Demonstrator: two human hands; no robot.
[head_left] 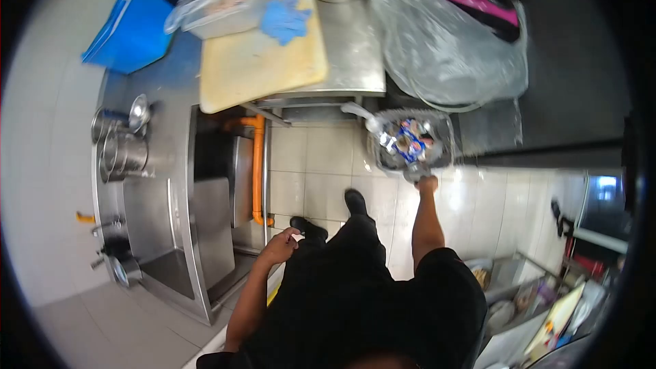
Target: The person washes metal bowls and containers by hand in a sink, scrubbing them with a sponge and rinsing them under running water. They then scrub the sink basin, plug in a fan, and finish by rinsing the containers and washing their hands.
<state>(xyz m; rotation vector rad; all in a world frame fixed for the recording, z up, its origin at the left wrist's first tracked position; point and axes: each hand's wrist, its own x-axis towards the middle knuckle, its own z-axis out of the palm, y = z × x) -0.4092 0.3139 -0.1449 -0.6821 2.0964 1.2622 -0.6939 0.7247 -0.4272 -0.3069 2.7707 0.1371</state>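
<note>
My right hand [428, 183] is closed at the near edge of a bin [447, 138] lined with a clear bag. Between that hand and the bin is a small clear or grey item [414, 173], too blurred to name. Blue and white wrappers [411, 147] and other waste lie in the bin. My left hand [281, 247] hangs near my left hip with its fingers curled, touching no object that I can make out.
A cutting board [263, 61] with blue gloves [285, 19] and a plastic tub [232, 0] are on the steel table ahead. A large clear bag [451, 55] drapes beside it. Orange pipe [258, 164] and a sink unit [167, 270] stand left.
</note>
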